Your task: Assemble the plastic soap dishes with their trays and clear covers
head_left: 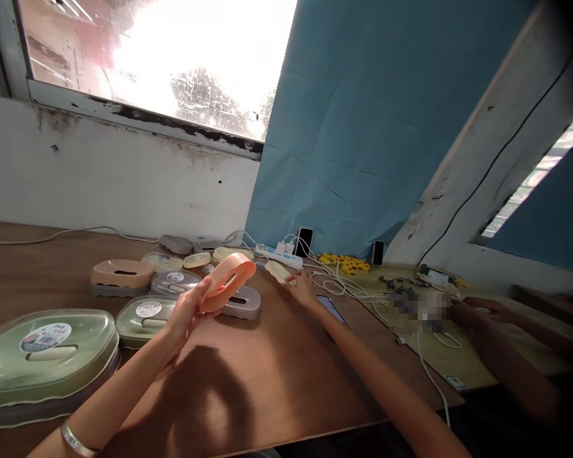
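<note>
My left hand (191, 312) grips an orange oval plastic cover (229, 283) with a slot in it, tilted and raised above the table. Beyond it, to the right, my right hand (302, 289) has its fingers closed on the end of a cream wavy-edged plastic piece (277, 272). Partly behind the orange cover is a grey slotted piece (246, 302) on the table. To the left of my left hand stands a green container (146, 315) with a clear lid and a round label.
A larger green lidded container (52, 356) sits at the left, with an orange-and-grey slotted box (123, 275) behind it. A power strip (279, 256), white cables (348, 289) and a phone (304, 243) are at the back. Another person's hands (477, 308) are at the right.
</note>
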The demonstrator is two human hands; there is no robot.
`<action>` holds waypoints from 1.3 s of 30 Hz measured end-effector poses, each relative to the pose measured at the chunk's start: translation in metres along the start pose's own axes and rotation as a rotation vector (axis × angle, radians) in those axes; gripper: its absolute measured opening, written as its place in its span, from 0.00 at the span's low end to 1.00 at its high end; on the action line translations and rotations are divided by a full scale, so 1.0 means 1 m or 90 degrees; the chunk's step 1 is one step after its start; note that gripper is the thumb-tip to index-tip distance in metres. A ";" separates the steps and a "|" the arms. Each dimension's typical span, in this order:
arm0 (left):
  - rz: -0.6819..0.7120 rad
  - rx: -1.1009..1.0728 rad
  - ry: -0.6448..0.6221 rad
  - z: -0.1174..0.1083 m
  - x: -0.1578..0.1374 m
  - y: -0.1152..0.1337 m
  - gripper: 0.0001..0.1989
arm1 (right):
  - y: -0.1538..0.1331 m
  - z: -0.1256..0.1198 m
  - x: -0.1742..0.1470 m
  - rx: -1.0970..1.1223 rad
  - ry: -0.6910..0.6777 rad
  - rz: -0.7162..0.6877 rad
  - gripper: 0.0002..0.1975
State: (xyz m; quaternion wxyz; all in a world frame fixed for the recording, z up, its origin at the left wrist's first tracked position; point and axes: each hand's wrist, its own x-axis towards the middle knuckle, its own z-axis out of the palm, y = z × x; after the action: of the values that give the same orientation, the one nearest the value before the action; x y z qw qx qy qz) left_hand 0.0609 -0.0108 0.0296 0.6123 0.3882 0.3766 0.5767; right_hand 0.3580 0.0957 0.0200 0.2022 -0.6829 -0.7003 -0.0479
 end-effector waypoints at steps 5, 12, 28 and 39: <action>0.078 0.005 -0.013 -0.002 -0.003 0.001 0.27 | -0.014 -0.033 -0.085 0.143 -0.031 -0.110 0.06; 0.152 0.226 -0.088 0.002 -0.008 0.004 0.20 | -0.065 -0.030 -0.174 0.412 -0.215 -0.311 0.07; 0.436 0.826 -0.178 -0.048 -0.094 -0.030 0.13 | -0.068 -0.024 -0.192 0.665 -0.221 -0.102 0.37; 0.335 0.752 -0.151 -0.033 -0.089 -0.047 0.16 | -0.078 -0.014 -0.185 0.577 -0.148 -0.222 0.30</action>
State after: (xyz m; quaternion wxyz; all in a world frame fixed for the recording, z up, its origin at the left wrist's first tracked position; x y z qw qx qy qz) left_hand 0.0456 -0.1002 -0.0257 0.1716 0.7991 0.4526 0.3567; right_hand 0.2822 -0.0877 -0.0150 0.3883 -0.3998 -0.7723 0.3049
